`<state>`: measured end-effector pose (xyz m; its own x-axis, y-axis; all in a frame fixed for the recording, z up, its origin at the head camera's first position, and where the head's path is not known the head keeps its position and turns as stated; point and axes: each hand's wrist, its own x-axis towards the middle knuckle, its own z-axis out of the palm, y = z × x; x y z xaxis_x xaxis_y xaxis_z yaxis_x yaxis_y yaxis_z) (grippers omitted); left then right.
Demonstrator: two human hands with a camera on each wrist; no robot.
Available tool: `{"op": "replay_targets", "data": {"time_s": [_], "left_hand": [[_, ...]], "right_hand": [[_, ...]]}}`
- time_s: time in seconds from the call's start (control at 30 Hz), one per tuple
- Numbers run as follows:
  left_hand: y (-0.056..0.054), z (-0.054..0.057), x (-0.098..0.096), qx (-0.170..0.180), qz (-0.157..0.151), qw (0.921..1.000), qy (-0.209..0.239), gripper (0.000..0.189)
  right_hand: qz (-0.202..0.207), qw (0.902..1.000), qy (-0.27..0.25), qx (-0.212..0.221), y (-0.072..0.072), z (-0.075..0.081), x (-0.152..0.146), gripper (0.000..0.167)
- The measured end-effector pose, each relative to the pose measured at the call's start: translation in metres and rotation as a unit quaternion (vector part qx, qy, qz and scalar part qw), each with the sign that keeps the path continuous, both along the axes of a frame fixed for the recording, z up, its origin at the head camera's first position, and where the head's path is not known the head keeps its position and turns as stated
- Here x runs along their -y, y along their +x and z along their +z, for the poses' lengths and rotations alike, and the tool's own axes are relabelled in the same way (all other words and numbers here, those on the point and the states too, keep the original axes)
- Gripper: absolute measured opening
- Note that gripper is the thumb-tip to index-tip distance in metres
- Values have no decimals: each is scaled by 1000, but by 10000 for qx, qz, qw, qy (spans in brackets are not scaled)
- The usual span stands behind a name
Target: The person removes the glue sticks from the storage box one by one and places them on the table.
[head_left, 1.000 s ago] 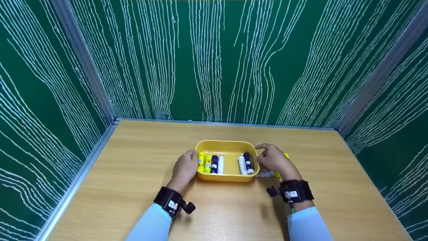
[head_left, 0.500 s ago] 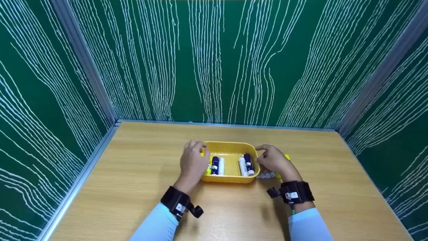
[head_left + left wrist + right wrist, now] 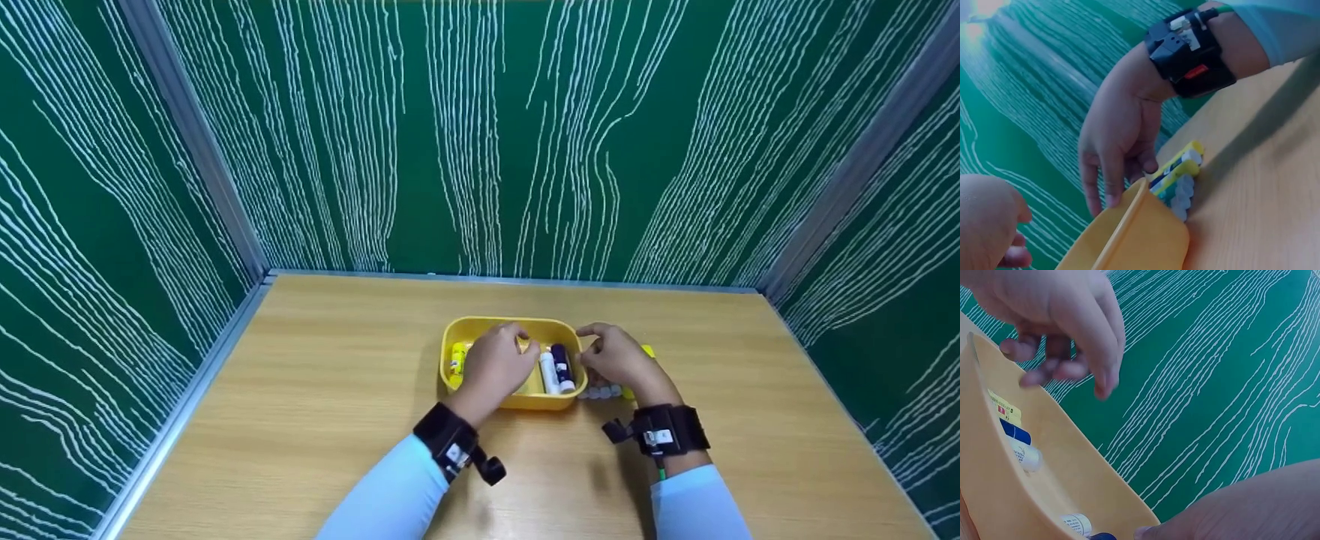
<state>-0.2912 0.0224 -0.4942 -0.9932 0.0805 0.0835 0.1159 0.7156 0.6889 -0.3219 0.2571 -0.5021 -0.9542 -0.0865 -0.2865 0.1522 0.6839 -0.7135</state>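
A yellow plastic bin stands on the table with several tubes inside that look like glue sticks. At its left end lie yellow tubes; a dark blue tube and a white tube beside them show in the right wrist view. A white tube and a dark purple tube lie at the right end. My left hand hovers over the middle of the bin, fingers loosely bent, holding nothing. My right hand touches the right rim with its fingers, thumb and index finger apart.
Right of the bin, partly under my right hand, more tubes lie in a row on the wooden table. Green walls with white wavy lines enclose the back and sides. Black straps sit on both wrists.
My left hand has left the bin's left rim and moved right over its inside, now covering the tubes in the middle. The right hand stays at the right rim.
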Motion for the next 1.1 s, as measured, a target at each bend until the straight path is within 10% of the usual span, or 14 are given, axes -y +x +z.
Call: {"op": "replay_targets", "data": {"time_s": [0.27, 0.7, 1.1], "left_hand": [[-17, -3, -23, 1136, -19, 9935, -120, 42], [-25, -14, -37, 1575, -438, 9865, -58, 54], [-28, -17, -43, 1323, -1033, 9820, -864, 14]], "right_hand": [[17, 9999, -7, 121, 0, 3, 1, 61], [55, 9999, -76, 56, 0, -4, 1, 61], [128, 9998, -105, 65, -1, -2, -2, 60]]}}
